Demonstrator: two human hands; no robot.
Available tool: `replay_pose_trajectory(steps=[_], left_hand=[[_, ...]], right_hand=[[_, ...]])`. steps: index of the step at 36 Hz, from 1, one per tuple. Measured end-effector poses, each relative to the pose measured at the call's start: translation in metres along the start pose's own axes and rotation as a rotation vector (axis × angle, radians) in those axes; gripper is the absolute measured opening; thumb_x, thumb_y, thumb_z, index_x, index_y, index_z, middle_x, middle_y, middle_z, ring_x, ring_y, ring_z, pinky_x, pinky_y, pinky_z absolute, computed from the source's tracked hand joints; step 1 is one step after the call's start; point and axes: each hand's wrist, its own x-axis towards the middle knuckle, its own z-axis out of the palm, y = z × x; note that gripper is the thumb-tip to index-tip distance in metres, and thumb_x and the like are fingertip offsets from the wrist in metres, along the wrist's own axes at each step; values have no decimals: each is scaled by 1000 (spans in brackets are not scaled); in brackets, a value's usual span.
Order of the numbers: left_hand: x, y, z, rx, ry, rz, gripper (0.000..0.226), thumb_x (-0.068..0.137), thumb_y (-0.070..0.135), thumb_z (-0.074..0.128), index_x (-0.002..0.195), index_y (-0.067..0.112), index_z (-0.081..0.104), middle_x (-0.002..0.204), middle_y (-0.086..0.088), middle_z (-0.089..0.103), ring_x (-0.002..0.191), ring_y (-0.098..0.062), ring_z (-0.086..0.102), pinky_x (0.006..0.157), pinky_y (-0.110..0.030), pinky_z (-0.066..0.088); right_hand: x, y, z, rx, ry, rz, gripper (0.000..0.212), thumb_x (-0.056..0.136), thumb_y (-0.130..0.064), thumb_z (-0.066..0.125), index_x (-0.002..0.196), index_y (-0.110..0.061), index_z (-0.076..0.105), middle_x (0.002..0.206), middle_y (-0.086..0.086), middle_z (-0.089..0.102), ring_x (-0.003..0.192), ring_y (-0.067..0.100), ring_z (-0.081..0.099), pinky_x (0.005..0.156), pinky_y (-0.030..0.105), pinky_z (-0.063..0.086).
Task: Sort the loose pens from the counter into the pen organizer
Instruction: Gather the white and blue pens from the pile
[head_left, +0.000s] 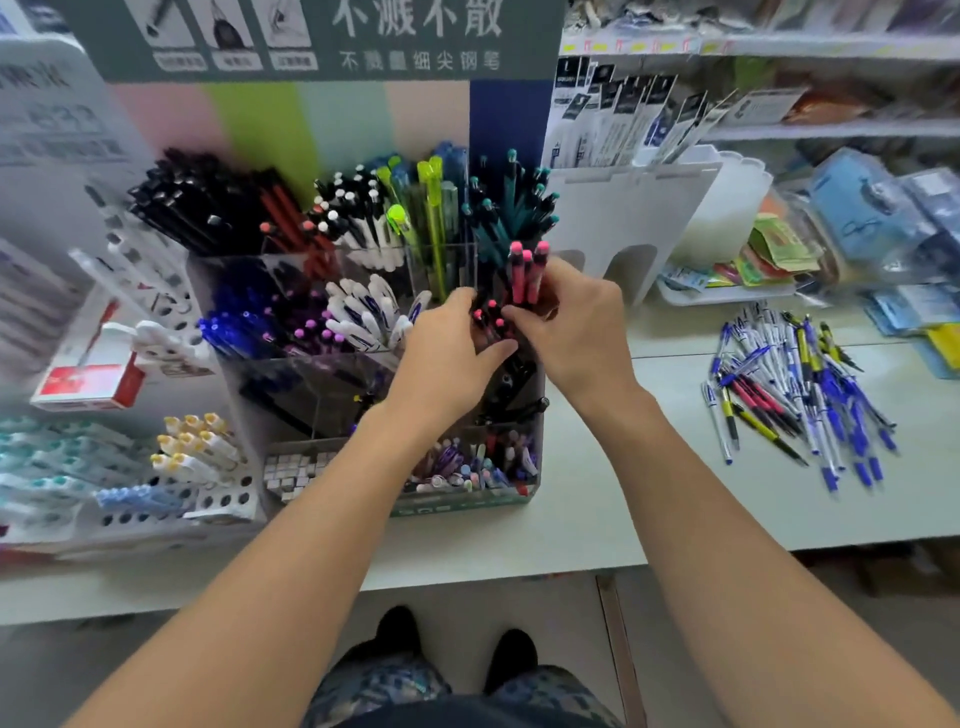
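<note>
Two bare hands settle pink-capped pens into a clear pen organizer on a white counter.

The right hand has its grip clenched around three upright pink pens; the left hand pinches shorter pink-tipped pens just beside them. Crowded compartments could snag a tip and spill neighbouring pens. The loose pens lie well apart, right of both hands.
</note>
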Motion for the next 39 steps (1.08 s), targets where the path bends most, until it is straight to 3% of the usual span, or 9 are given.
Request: replay_pose_trajectory(steps=[3,8,12,19,22,28,33,36,39], left_hand=[[6,-3,4,-78,-9,3,27,87,27,79,106,16,64,69,8,61,60,1,56,54,-14,37],[13,-11,4,-110,-41,34,20,90,22,75,104,14,63,69,11,60,59,5,54,53,-13,37],[19,-16,1,-119,-78,63,24,89,26,76,106,18,62,70,14,57,62,5,53,55,-11,37],[27,-22,-2,-196,-109,118,28,85,27,81,108,20,66,71,9,62,59,4,52,58,-12,40],[32,-24,-4,-230,-148,146,28,85,21,82,108,21,67,72,7,63,60,0,53,60,-14,43],[37,-26,1,-220,-157,242,35,86,16,80,119,19,68,83,5,64,71,-13,59,69,-21,48],[40,-20,6,-211,-105,307,29,86,14,78,114,15,70,85,8,62,73,-9,54,69,-15,41],[35,-16,13,-338,-45,238,24,88,14,77,110,17,68,77,10,62,74,-8,58,66,-17,45],[27,-12,14,-406,2,206,43,85,13,81,119,19,56,80,5,61,76,-10,59,68,-18,48]], right_hand=[[1,-6,4,-129,-21,-10,14,80,-18,83,86,-15,71,80,-5,62,75,16,56,67,22,36],[2,-13,6,-151,-50,55,12,87,-29,77,86,-20,69,76,-16,41,73,8,43,61,9,30],[4,-15,8,-145,-12,76,21,86,-27,77,102,-17,70,89,-4,55,80,12,50,66,6,31],[3,-5,3,-157,30,78,23,83,-21,82,104,-13,76,87,4,65,80,21,59,76,36,52],[1,0,2,-198,-48,32,28,89,-30,77,110,-13,75,85,4,60,77,22,58,73,36,50],[-6,4,-8,-58,68,30,12,90,-14,74,101,-12,78,82,-11,67,72,-1,60,70,10,43],[-8,-4,-2,106,86,180,6,91,-13,74,93,-14,80,71,-13,70,63,4,64,63,19,51],[-11,-9,0,388,164,380,8,95,-9,69,90,-12,73,66,3,70,54,14,64,55,27,55],[-18,-7,-3,473,265,488,8,97,-11,66,90,-10,70,66,7,68,54,15,60,52,28,53]])
